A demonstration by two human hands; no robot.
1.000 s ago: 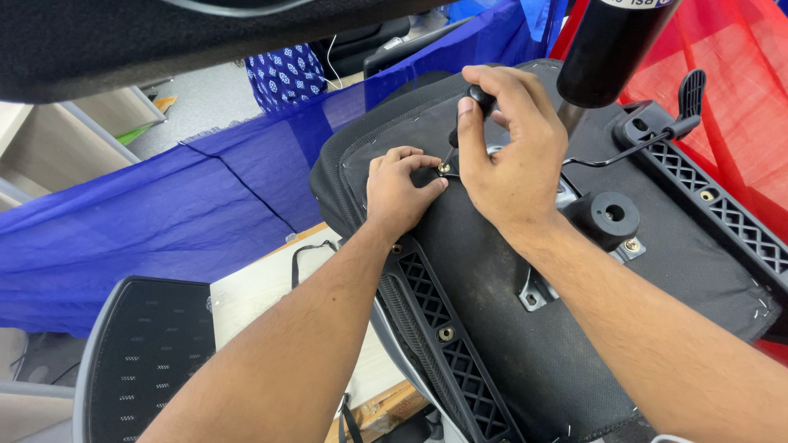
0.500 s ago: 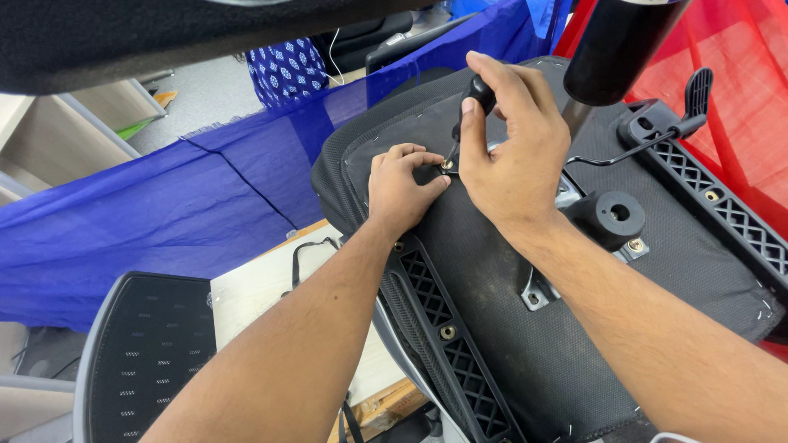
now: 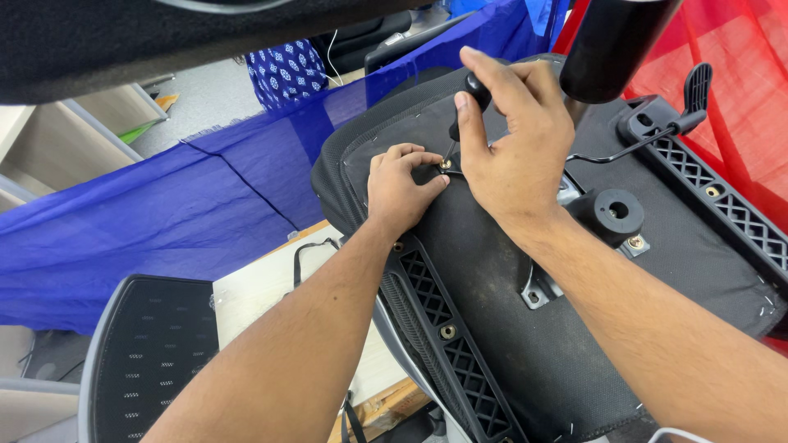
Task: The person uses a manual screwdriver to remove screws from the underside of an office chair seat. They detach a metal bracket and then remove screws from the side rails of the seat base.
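An upturned black fabric-covered office chair seat (image 3: 525,328) fills the centre and right of the frame, its underside facing up. The right hand (image 3: 517,156), in the upper middle of the frame, is closed around a screwdriver with a black handle (image 3: 474,89); the thumb and fingers wrap the handle, and the thin metal shaft slants down and to the left to a small brass-coloured screw (image 3: 445,164) set in the seat's underside. The left hand (image 3: 402,189) lies just left of that spot, fingers curled together and pressing on the fabric, the fingertips right beside the screw and touching the tool's tip area; whether they pinch the screw itself I cannot tell.

Below the left wrist, a black plastic lattice rail (image 3: 447,336) runs diagonally toward the lower middle of the frame, with brass-coloured fittings along it. A matching rail (image 3: 722,205) lies along the right edge of the seat. Near the right forearm stands a round black plastic boss (image 3: 614,212), and a black lever with a metal rod (image 3: 657,135) sits at the upper right. A black cylinder (image 3: 616,41) rises at the top right. Blue cloth (image 3: 164,221) covers the left of the frame, red cloth (image 3: 739,66) the upper right. A grey-rimmed black mesh chair back (image 3: 148,353) lies at the lower left.
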